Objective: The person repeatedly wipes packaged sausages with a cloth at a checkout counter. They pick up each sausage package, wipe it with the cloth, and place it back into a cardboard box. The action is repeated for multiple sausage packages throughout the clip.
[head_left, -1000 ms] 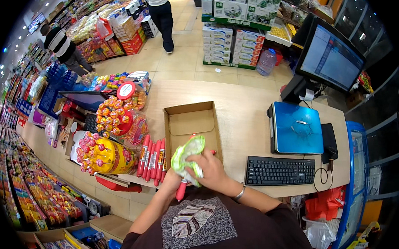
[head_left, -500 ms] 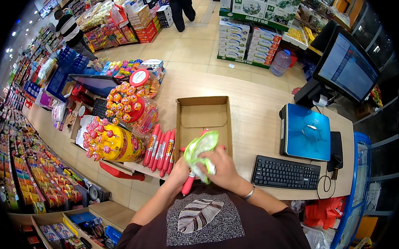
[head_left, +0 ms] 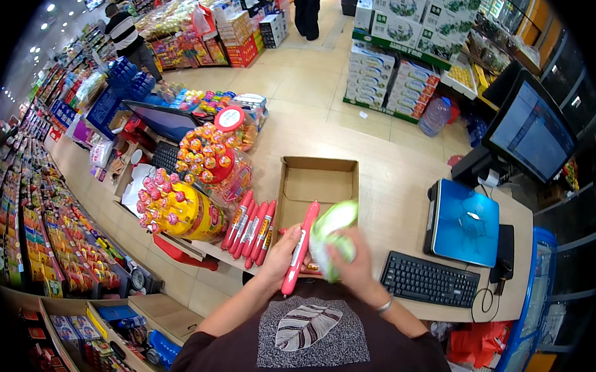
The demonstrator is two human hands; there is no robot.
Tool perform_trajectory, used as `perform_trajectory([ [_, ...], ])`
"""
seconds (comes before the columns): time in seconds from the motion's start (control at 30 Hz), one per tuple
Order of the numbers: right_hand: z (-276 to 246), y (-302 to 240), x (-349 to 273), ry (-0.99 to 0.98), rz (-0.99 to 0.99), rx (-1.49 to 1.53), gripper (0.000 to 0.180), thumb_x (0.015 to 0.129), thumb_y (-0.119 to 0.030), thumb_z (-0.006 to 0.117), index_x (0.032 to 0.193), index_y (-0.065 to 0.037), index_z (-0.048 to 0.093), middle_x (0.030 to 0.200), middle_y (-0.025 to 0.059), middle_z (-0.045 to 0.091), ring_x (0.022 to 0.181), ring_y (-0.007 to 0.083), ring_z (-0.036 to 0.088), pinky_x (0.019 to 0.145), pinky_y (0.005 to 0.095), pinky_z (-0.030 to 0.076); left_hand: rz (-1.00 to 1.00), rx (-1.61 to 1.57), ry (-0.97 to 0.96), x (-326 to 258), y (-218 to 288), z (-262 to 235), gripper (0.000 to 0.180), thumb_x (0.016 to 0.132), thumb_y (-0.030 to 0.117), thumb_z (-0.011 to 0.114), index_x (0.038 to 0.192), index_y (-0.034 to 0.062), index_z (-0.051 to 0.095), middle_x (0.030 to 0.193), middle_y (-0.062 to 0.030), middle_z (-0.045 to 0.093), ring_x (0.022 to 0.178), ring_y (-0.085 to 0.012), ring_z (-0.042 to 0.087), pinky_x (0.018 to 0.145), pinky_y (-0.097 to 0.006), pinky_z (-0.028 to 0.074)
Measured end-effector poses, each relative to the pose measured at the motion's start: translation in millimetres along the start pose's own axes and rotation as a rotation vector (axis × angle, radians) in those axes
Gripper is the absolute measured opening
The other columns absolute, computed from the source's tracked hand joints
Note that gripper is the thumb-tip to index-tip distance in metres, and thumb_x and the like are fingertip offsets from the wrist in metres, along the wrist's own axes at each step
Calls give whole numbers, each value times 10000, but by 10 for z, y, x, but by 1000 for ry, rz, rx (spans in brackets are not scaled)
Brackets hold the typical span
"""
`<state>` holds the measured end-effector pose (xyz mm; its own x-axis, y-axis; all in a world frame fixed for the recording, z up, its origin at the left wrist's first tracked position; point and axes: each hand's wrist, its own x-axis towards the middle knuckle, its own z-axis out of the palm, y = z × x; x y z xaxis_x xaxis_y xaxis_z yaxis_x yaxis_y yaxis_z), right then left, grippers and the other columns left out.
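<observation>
My left hand point(head_left: 281, 254) grips a sausage in a red wrapper point(head_left: 301, 249), held tilted in front of my chest, its upper end leaning away and to the right. Just right of it, my right hand point(head_left: 356, 266) is closed on a green-and-white cloth point(head_left: 340, 219), bunched up and a little blurred. Beyond both hands an open cardboard box point(head_left: 319, 178) rests on the counter; its near part is hidden by the hands and cloth. Several more red sausages point(head_left: 251, 229) lie side by side left of the box.
Lollipop tubs, one yellow point(head_left: 194, 216), stand at the counter's left. To the right are a black keyboard point(head_left: 430, 280), a blue-topped device point(head_left: 466, 222) and a monitor point(head_left: 531, 129). Stacked cartons point(head_left: 369, 73) and two people appear farther off, beyond the counter.
The sausage in my left hand has risen and now shows almost whole. My right hand with the cloth has moved right, off the sausage. The whole view has shifted slightly.
</observation>
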<state>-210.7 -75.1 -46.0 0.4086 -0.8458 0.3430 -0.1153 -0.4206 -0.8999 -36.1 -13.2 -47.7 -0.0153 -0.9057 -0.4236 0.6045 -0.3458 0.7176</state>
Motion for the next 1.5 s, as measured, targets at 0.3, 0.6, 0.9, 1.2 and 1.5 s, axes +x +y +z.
perform_trajectory([
  [0.3,125,-107,161,-66,25,-115,315,801,-186,710,1019,-38,537,938,154,587,865,313,597,753,374,475,64,174,93,-41,-180,19,360,1012,342,393,1157,42,530,968,-34,569,903,-107,548,798,-276,469],
  [0.6,178,-244,-84,-415,63,-103,346,816,-241,701,1042,-22,556,975,164,610,909,302,611,795,370,478,215,54,217,-10,-25,104,378,1008,337,413,1187,30,541,959,-39,592,819,-95,557,741,-244,477],
  [0.9,118,-240,111,-229,34,-178,307,804,-264,703,977,-48,573,939,146,598,853,322,609,745,390,488,260,179,144,57,-25,89,391,997,275,457,1291,19,484,1148,-52,580,1041,-111,547,908,-257,444],
  [1.2,125,-67,177,-127,111,-162,282,808,-198,702,981,-27,559,927,151,593,824,307,595,733,366,478,70,99,12,68,-99,-57,417,1011,273,406,1313,-8,467,1129,-84,607,986,-125,590,874,-264,480],
  [1.5,315,7,-30,-254,131,-287,311,800,-209,708,1004,-36,549,923,177,593,840,354,605,749,404,484,156,546,-18,135,-265,-479,436,1012,328,402,1272,-4,513,1133,-53,599,1062,-108,537,926,-258,422],
])
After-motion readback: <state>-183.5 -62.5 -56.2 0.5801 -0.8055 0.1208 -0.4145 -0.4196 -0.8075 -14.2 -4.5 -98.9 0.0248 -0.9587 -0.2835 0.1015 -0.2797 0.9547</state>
